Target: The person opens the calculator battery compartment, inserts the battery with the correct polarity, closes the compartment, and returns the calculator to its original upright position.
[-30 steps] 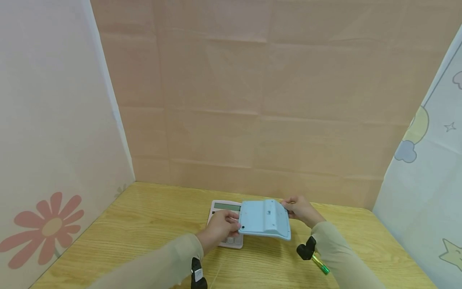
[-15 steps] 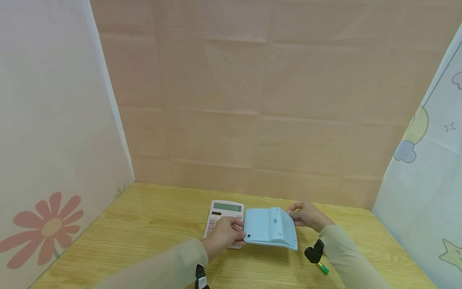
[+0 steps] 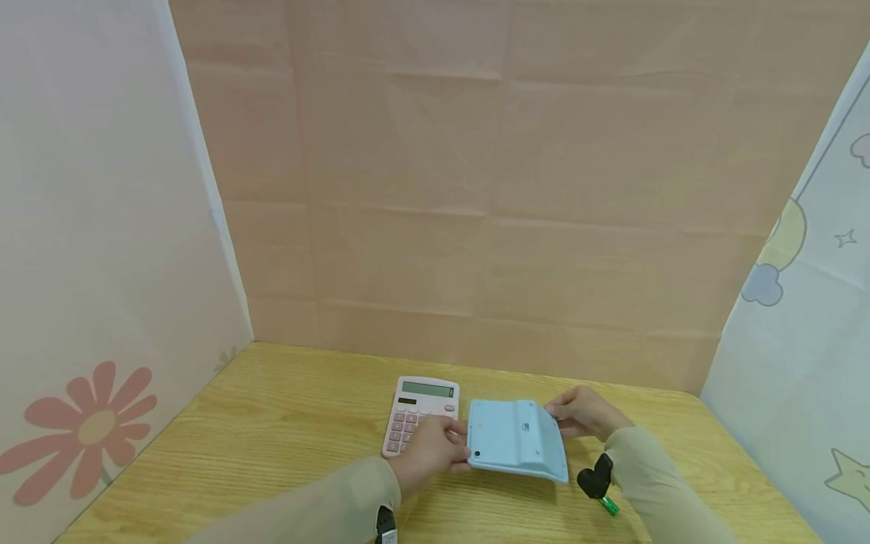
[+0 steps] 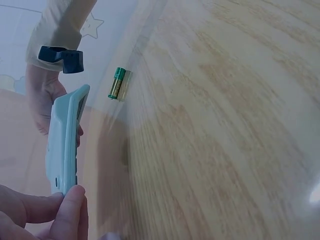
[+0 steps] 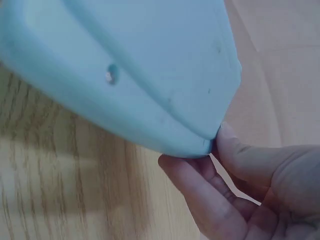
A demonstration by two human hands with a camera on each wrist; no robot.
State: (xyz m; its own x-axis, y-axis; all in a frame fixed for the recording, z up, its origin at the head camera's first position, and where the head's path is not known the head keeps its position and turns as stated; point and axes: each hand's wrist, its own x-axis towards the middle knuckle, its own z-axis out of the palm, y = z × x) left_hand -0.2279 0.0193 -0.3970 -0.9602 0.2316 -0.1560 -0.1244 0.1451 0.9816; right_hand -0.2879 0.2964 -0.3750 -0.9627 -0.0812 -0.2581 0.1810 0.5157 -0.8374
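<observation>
A light blue calculator [image 3: 499,434] is held face down just above the table, its back turned up. My left hand [image 3: 433,452] pinches its left edge between thumb and fingers, and my right hand [image 3: 587,414] pinches the far right corner. Dark key edges show along its underside in the left wrist view. A screw hole marks the back of the calculator [image 5: 165,65] in the right wrist view. Partly behind my left hand, a pink calculator [image 3: 427,390] lies face up on the table.
A green and gold battery [image 4: 117,83] lies on the wooden table [image 3: 306,423], near my right wrist. A plain tan sheet [image 3: 476,227] hangs behind the table. Patterned white sheets flank it on both sides.
Both hands have moved the blue calculator to the right and toward me, lower over the table. More of the pink calculator is uncovered.
</observation>
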